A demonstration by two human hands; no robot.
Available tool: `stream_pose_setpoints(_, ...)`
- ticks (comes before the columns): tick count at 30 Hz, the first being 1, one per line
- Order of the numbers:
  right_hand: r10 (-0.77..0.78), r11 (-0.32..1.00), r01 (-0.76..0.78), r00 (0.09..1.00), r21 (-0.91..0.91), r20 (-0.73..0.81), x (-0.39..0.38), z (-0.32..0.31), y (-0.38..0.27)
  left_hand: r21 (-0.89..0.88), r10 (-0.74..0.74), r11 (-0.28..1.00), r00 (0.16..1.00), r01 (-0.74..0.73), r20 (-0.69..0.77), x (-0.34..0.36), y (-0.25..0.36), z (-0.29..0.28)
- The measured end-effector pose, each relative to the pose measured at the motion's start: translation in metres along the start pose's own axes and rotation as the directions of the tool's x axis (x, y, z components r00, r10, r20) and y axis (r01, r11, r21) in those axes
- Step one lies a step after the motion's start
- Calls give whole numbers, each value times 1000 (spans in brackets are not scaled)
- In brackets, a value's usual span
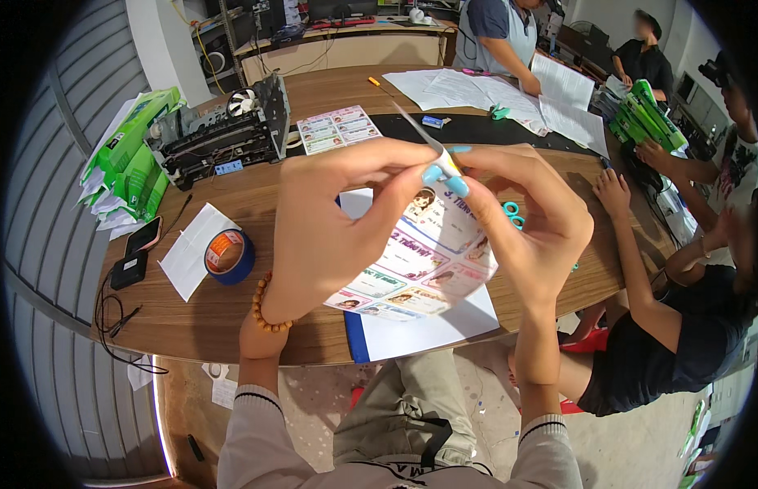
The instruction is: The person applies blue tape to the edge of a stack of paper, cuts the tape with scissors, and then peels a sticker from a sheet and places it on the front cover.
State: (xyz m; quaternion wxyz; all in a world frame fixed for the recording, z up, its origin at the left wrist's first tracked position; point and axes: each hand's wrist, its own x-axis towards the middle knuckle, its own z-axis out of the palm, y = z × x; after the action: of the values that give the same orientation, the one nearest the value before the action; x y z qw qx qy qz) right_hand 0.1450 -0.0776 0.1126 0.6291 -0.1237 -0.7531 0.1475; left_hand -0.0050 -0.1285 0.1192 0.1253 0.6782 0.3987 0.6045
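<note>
Your left hand [338, 220] and right hand [533, 216] were raised closest to the camera, above the near edge of the table [330, 85], with a printed label sheet [407, 253] between them. Your left thumb and fingertips were clamped on its top corner, and your right thumb and index finger pinched it just beside them, the two thumbs nearly meeting; how the remaining left fingers lay behind could not be told. The sheet hung tilted and slightly curled, over white paper [444, 326] on a blue folder [356, 338] at the table's near edge. Left of your bracelet [271, 314], a blue tape roll [230, 255] overlapped a creased paper [183, 254]. Toward the table's left end you had a phone [144, 236] and a small black box [129, 270], with green packs [126, 163] and an opened machine [224, 134] farther back. Another label sheet [338, 129] lay right of that machine. Teal scissors [513, 214] showed partly behind your right hand. A co-worker's hand [613, 194] rested near the table's right end.
</note>
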Motion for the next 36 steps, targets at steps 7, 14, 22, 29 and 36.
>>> stream_pose_setpoints(7,-57,998,57,998,-22,33,-2,0,1,-114,39,993,999,-35,31,4,-4,-6)
stream_pose_setpoints(14,-70,996,71,997,-55,19,0,-2,-4,-39,118,993,990,-116,73,5,-1,-7)
stream_pose_setpoints(22,-113,973,108,994,-206,-12,-4,5,-8,224,196,956,981,-190,-1,1,2,-1)
stream_pose_setpoints(29,-293,861,273,956,-430,22,-5,12,0,258,228,941,974,-220,-2,2,-2,4)
stream_pose_setpoints(36,171,978,-169,985,124,-7,-5,2,-4,93,142,985,990,-144,22,6,-3,2)
